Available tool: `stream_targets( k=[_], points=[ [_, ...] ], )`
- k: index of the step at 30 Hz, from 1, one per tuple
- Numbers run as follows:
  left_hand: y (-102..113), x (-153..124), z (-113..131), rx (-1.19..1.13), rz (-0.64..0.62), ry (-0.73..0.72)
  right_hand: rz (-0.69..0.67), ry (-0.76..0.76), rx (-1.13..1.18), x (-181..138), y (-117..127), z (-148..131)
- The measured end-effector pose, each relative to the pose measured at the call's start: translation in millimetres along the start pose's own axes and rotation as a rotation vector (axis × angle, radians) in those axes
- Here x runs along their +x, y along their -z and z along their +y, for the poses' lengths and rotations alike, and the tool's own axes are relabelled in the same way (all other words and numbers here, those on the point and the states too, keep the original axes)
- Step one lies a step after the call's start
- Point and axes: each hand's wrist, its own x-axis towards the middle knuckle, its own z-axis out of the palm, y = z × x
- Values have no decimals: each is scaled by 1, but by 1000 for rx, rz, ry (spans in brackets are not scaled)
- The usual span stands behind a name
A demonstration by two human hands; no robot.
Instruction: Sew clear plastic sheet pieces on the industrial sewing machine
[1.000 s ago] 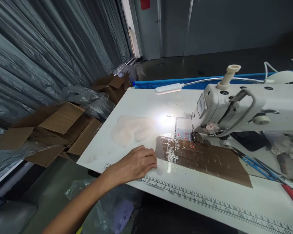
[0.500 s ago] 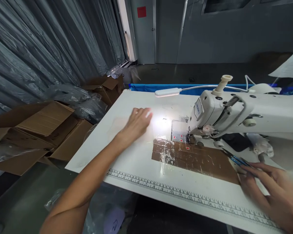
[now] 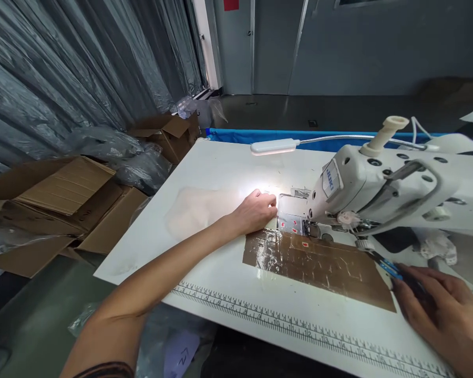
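My left hand (image 3: 256, 212) reaches across the white table (image 3: 220, 163), its fingers curled against the table beside the metal needle plate (image 3: 289, 212) of the white sewing machine (image 3: 378, 184). What the fingers pinch is lost in the lamp's glare. A pale translucent sheet (image 3: 197, 207) lies just left of that hand. A brown patch covered in shiny tape (image 3: 319, 262) lies in front of the machine. At the lower right, my right hand (image 3: 437, 310) is closed over blue-handled snips (image 3: 388, 269), at the patch's right end.
A gooseneck lamp (image 3: 274, 147) shines on the needle area. A printed ruler (image 3: 299, 328) runs along the table's near edge. Open cardboard boxes (image 3: 63, 199) and plastic bags (image 3: 142, 168) crowd the floor at the left, beside a grey plastic curtain (image 3: 63, 79).
My left hand went from the brown patch's left edge up over the pale sheet, then right to the needle plate. My right hand came into view and closed on the blue-handled snips.
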Motion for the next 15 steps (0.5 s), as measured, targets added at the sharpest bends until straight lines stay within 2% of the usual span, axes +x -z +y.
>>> stream_targets(
  k=[3, 7, 11, 15],
  points=[
    [5, -17, 1, 82, 72, -33, -29, 17, -10, 3, -5, 3],
    [7, -21, 6, 85, 73, -107, -86, 23, -31, 6, -6, 3],
    [8, -15, 12, -99, 60, -113, -70, 25, -73, 9, 3, -4],
    [8, -12, 15, -277, -17, -71, -51, 7, -75, 11, 7, -10]
  ],
)
